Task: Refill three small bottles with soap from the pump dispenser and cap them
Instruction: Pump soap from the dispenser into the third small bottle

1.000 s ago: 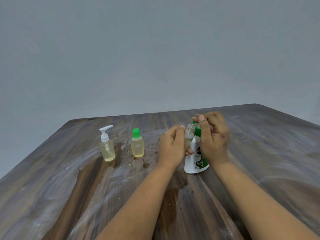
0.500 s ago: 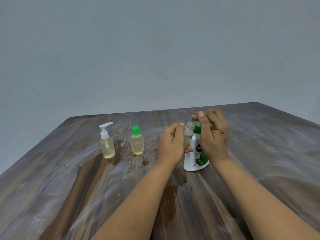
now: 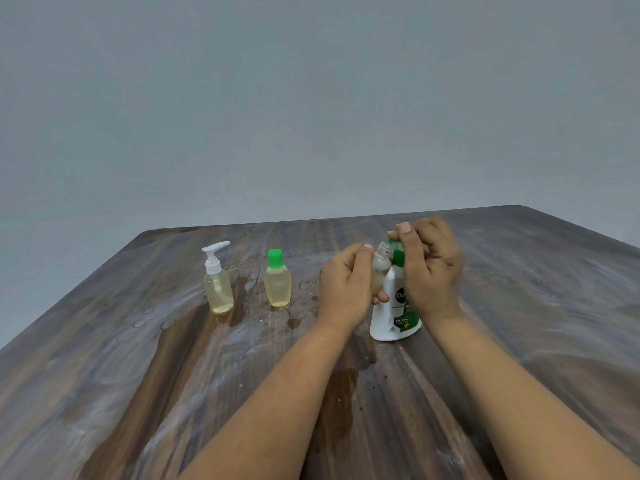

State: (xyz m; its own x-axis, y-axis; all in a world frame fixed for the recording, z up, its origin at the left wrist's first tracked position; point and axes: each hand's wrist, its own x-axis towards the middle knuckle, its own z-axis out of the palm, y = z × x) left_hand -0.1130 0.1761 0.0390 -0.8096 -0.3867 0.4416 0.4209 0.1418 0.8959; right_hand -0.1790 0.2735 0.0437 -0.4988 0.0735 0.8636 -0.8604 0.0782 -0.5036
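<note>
Bottles left of centre — pump bottle (image 3: 217, 285) and green-capped one (image 3: 277, 283) — look filled and capped, while left hand (image 3: 346, 289) grips the open third bottle (image 3: 380, 268) at the dispenser (image 3: 393, 313) right of centre, right hand (image 3: 431, 268) curled over its pump — filling, capping remain.

Beside the right hand (image 3: 431, 268) stood a white dispenser (image 3: 393, 306) with green label and green pump. The left hand (image 3: 346, 289) held a clear bottle (image 3: 380, 268). Left of it, two pale yellow bottles: one green-capped (image 3: 277, 278), one white-pumped (image 3: 217, 278). The bench (image 3: 104, 375) showed streaked grey-brown woodgrain.
</note>
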